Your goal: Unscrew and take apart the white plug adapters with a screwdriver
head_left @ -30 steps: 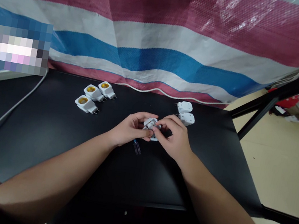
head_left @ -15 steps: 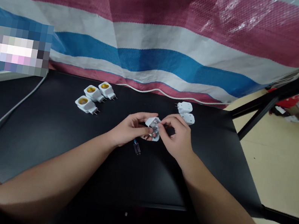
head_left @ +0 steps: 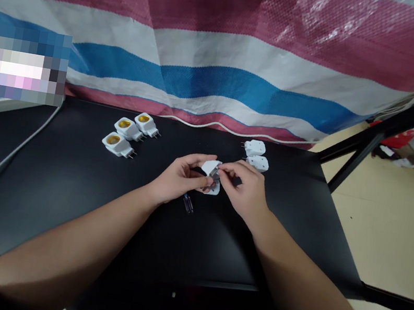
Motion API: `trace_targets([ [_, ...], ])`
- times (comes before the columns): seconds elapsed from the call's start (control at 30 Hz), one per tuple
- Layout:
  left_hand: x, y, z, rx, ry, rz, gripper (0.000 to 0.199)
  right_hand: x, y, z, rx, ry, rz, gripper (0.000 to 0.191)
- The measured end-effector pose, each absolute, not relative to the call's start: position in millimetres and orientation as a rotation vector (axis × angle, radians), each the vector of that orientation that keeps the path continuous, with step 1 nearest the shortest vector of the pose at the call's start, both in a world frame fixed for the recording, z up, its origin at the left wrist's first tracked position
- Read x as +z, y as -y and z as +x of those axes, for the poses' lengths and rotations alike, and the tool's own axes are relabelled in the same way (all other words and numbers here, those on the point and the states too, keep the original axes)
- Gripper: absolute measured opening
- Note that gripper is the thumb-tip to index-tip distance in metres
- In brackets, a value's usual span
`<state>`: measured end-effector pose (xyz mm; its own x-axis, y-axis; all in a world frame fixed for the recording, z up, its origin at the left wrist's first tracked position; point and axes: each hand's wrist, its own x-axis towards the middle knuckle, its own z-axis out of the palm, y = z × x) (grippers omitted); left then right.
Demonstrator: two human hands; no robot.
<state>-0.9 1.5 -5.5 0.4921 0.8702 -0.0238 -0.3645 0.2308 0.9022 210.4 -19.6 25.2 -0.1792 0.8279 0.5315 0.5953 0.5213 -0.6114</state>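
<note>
- The left grip [head_left: 181, 177] is clenched around a small white plastic plug adapter [head_left: 209, 190], with its fingers curled over the side and underneath.
- The right grip [head_left: 244, 185] is closed too, its thumb and fingertips pinching the top of the same adapter, where a bit of grey metal shows. Exactly what that metal is can't be made out, since the fingers hide most of it.
- The adapter is held just above the middle of the black desk [head_left: 46, 191], between the two hands and apparently off the surface.
- Handling-wise, it looks light and stiff, but the thin plastic could be a bit brittle and slippery. The safest hold is probably the outer edges, keeping fingers clear of the small metal bits.
- A slim screwdriver with a clear blue handle [head_left: 188, 204] lies on the desk at about 7 o'clock from the adapter, just beside the left grip and not held.
- Three white plug-in lamp sockets with yellow centres [head_left: 128, 128] sit in a tight cluster at about 10 o'clock, their metal pins pointing right.
- Two white rounded plug bodies [head_left: 257, 163] sit together at about 1 o'clock, close to the right grip but not touching it.
- A grey cable [head_left: 0, 178] runs across the desk's left side, and a red, white and blue striped tarp [head_left: 203, 80] hangs behind.
</note>
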Motion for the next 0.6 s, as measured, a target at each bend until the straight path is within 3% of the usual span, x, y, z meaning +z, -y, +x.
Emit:
trace_targets([
  [0.6,-5.2,-1.6,-1.2,0.967,-0.642,1.136,0.059,15.1,15.0,212.2,0.499,1.849,-1.181,0.007],
])
